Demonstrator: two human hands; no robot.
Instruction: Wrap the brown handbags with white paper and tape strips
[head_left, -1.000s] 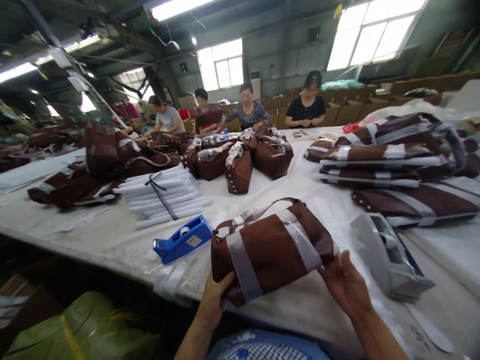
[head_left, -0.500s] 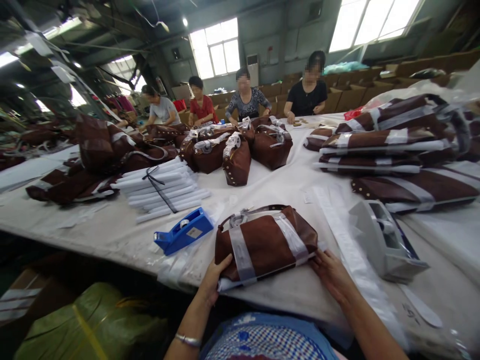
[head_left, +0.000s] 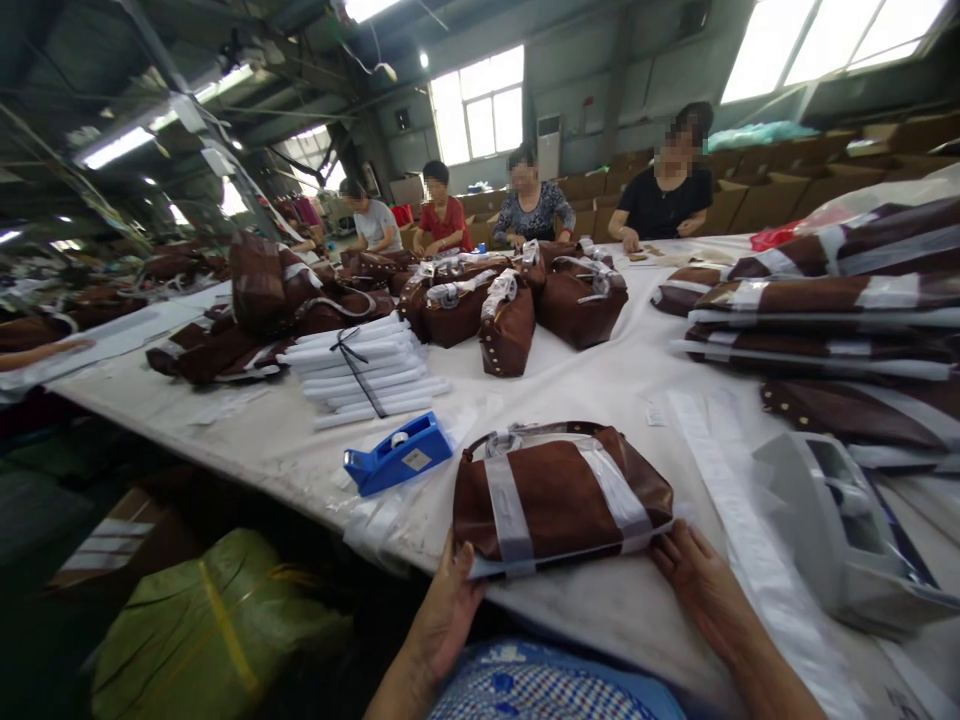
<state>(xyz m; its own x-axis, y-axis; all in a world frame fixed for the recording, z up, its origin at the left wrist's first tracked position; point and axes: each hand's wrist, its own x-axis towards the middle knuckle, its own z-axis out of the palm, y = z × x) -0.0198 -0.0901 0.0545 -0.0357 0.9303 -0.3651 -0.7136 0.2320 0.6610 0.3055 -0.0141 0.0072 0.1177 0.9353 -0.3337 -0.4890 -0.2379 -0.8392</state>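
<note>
A brown handbag (head_left: 559, 495) lies at the table's front edge before me, with two pale wrapping bands across its body and a wrapped buckle on its strap. My left hand (head_left: 454, 595) grips its lower left corner, thumb at the front and the other fingers partly hidden. At the lower right corner, the fingers of my right hand (head_left: 697, 570) hold the bag's edge; its thumb is hard to see. A white strip sticks out along the bag's underside. Just left of the bag stands a blue tape dispenser (head_left: 401, 455).
A grey tape dispenser (head_left: 847, 530) stands at right, below stacked wrapped bags (head_left: 810, 295). White rolls (head_left: 367, 370) tied with a black band lie at left. More brown bags (head_left: 510, 325) fill the middle. Several co-workers sit across the table (head_left: 637, 380). A green sack (head_left: 202, 630) is below.
My view has turned left, so the scene sits further right. Both hands stay on the handbag; my left thumb is lower, nearer its corner. Another person's arm now shows at the far left.
</note>
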